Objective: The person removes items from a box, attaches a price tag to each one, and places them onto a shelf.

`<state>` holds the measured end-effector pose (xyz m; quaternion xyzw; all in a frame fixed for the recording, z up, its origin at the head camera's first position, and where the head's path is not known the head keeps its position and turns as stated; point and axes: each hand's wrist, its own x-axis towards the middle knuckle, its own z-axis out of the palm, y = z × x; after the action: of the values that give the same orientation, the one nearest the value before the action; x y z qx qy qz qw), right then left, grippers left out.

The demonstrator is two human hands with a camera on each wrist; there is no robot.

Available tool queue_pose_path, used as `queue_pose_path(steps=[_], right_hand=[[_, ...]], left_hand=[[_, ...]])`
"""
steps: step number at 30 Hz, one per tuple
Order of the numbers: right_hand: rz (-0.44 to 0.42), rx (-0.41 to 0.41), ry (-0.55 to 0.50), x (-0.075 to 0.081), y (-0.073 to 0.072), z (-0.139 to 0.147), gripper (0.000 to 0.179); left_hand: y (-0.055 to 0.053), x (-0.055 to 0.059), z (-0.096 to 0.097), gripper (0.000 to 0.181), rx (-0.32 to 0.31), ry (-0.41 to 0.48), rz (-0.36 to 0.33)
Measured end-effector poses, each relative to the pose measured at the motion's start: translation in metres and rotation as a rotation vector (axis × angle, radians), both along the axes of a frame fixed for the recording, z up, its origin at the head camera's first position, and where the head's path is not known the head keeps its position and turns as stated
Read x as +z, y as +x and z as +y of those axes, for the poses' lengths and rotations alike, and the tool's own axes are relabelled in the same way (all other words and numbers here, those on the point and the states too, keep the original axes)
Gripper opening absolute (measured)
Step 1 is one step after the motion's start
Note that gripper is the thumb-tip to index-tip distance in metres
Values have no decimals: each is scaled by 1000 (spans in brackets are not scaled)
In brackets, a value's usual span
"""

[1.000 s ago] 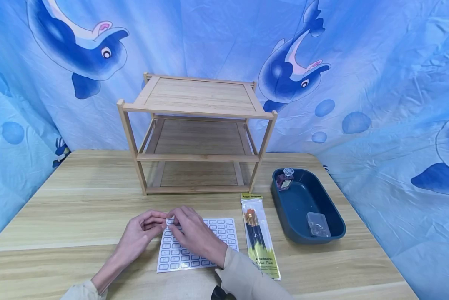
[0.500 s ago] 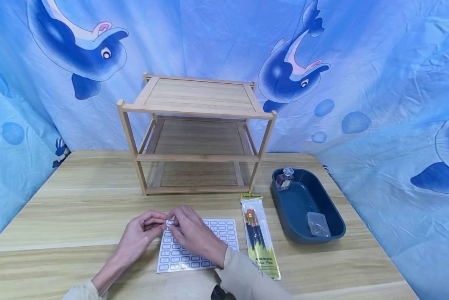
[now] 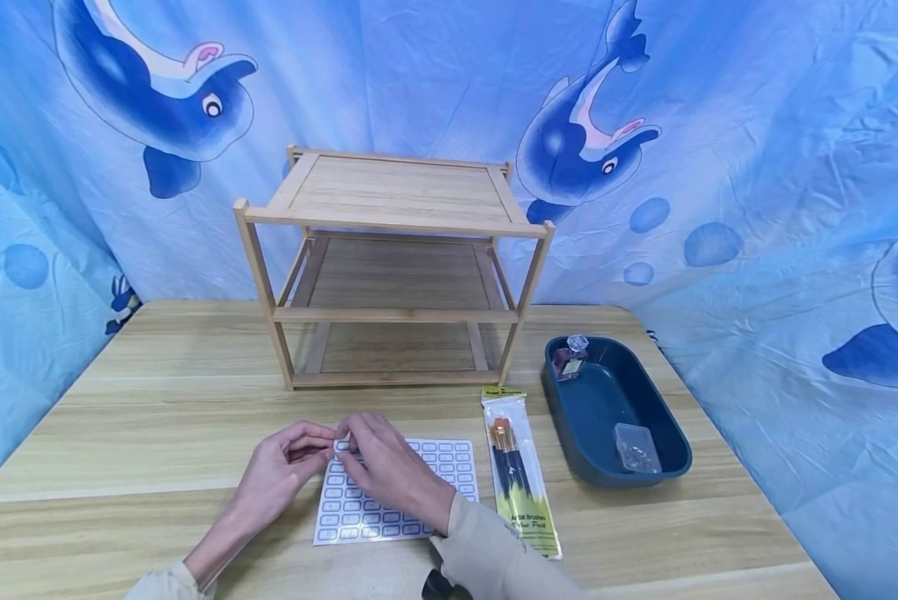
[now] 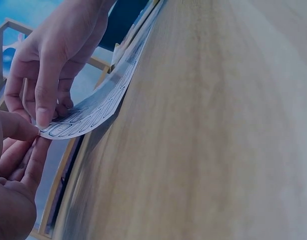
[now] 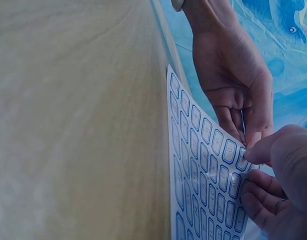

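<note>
A white sheet of label stickers [image 3: 369,517], printed with rows of blue-framed rectangles, lies on the table before me. Its far left corner is lifted and the sheet bends upward there, as the left wrist view [image 4: 88,120] shows. My left hand [image 3: 279,467] pinches that corner between thumb and fingertips. The right hand [image 3: 396,471] reaches across the sheet and pinches the same corner, its thumb on the printed face and its fingertips right beside the left ones. In the right wrist view both hands meet at the corner label [image 5: 242,159].
A three-tier wooden rack [image 3: 396,312] stands behind the sheet. To the right lies a pack of artist brushes [image 3: 519,475]. Beyond it, a dark teal basin [image 3: 606,392] holds a small perfume bottle [image 3: 570,360] and a clear plastic box [image 3: 636,448]. A blue dolphin-print curtain [image 3: 433,75] surrounds the table.
</note>
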<state>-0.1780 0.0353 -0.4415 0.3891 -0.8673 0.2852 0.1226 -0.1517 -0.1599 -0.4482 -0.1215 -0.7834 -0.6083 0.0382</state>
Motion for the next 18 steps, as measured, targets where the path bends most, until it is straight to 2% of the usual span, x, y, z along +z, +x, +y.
queue_pose_path(steps=[11,18], right_hand=[[-46,-11,-17,0,-1,0,15],[-22,-15,-22,0,-1,-1,11]], left_hand=[[0,1,2,25,6,-7,2],[0,0,2,25,4,-7,12]])
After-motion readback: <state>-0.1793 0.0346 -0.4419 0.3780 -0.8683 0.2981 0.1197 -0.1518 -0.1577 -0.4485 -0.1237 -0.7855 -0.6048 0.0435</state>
